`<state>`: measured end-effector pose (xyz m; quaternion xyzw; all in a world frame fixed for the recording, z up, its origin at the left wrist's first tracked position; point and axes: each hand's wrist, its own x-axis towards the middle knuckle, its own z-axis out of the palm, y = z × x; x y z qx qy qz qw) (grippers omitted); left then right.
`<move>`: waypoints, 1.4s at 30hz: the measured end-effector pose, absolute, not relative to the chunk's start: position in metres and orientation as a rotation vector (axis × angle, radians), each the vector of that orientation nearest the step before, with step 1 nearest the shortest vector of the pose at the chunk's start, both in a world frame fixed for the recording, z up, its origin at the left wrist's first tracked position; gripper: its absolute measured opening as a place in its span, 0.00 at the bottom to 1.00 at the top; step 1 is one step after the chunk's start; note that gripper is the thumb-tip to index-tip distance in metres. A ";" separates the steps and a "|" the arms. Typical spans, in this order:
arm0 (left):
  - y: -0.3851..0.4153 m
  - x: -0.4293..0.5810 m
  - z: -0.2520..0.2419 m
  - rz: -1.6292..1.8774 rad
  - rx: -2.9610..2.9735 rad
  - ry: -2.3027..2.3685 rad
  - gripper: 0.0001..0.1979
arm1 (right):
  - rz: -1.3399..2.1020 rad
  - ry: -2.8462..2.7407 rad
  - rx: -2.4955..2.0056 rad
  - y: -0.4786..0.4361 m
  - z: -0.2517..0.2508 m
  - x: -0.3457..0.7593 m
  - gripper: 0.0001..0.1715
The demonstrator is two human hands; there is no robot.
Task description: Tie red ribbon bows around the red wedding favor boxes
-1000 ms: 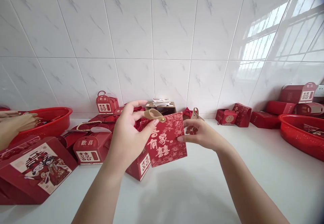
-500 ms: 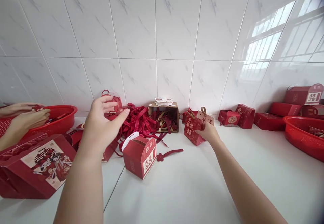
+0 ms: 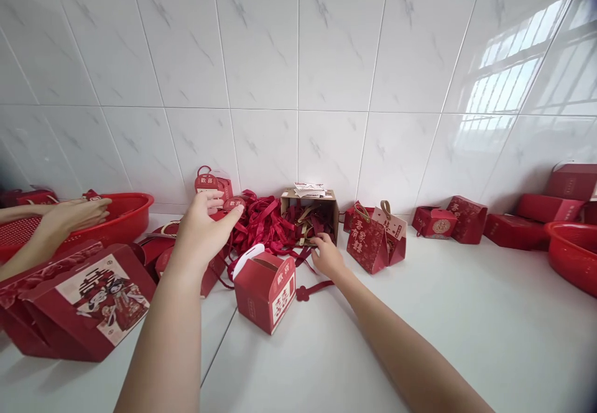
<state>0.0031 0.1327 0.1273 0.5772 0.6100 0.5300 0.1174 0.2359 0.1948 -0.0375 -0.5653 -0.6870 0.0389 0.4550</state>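
The left hand [image 3: 201,234] is open above the red boxes, its fingertips [image 3: 236,209] near the ribbon pile [image 3: 263,220]. The right hand [image 3: 328,255] reaches the cardboard box [image 3: 311,213], fingers on the ribbons at its mouth. A small red box [image 3: 265,288] stands between both wrists.

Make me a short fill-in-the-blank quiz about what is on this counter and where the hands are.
1. The right hand reaches into the ribbons spilling from a small ____ box.
2. The basket at far left is ____.
3. The left hand hovers, holding ____.

Missing words: cardboard; red; nothing
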 end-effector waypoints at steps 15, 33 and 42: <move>0.121 0.018 0.133 1.478 1.845 1.637 0.17 | 0.446 -1.373 -0.879 0.219 -0.023 0.229 0.13; 0.083 0.066 0.134 1.609 2.213 0.943 0.09 | 0.351 -1.543 -0.600 0.082 0.098 0.218 0.17; 0.059 0.068 0.138 1.738 2.697 0.864 0.07 | 0.188 -1.566 -0.372 0.066 0.105 0.232 0.15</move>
